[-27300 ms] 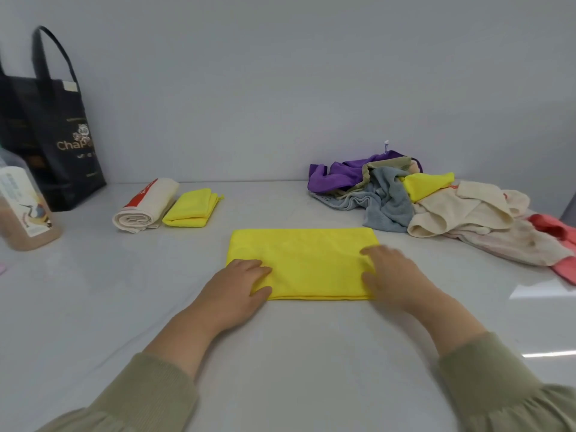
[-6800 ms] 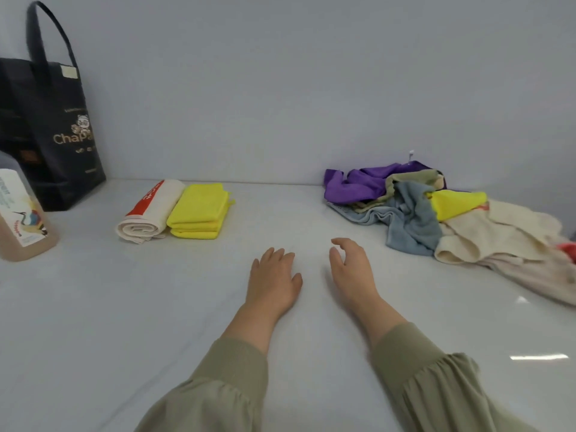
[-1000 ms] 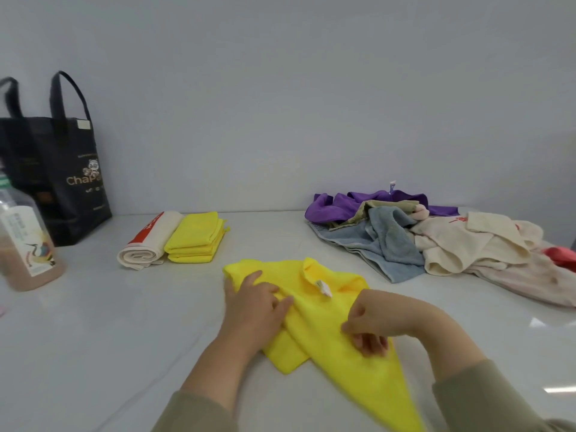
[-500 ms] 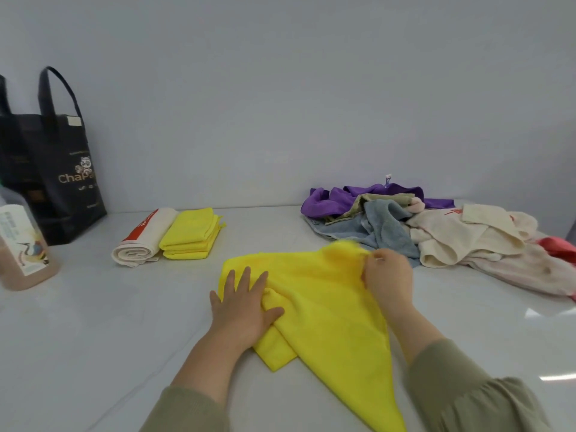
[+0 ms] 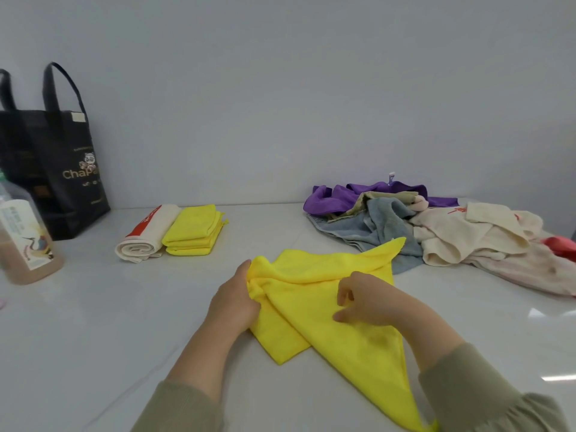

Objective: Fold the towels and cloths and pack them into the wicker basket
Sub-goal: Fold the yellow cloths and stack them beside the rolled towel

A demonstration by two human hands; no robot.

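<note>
While left grip (image 5: 234, 302) bunches yellow cloth (image 5: 314, 335), right grip (image 5: 369, 302) rests atop, hold unclear.

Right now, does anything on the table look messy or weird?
Yes. The yellow cloth lies crooked and bunched where the left hand grips it, one corner flopped onto the grey-blue towel. Nothing looks spilled or torn.

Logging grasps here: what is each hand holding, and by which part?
Left hand grips the yellow cloth at its bunched left edge; right hand rests mid-cloth, hold unclear.
</note>
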